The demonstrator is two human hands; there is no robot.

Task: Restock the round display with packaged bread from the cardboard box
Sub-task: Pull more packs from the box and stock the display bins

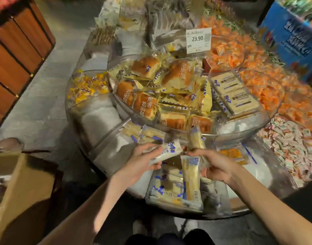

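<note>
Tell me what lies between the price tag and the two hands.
The head view shows a clear tray heaped with gold-wrapped bread loaves between the price tag and the left hand and right hand, which hold white-blue packets.

Hands: two, left hand (pixel 143 161) and right hand (pixel 215 165).
Packets gripped: two, slanted packet (pixel 166 152) left, upright packet (pixel 195 137) right.
Cardboard box (pixel 28 183): one.
Price tag (pixel 198 40): one.
Golden bread packs (pixel 146 105), top bowl (pixel 248 129): about nine showing.
Orange packets (pixel 268 89): far too many to count!
</note>
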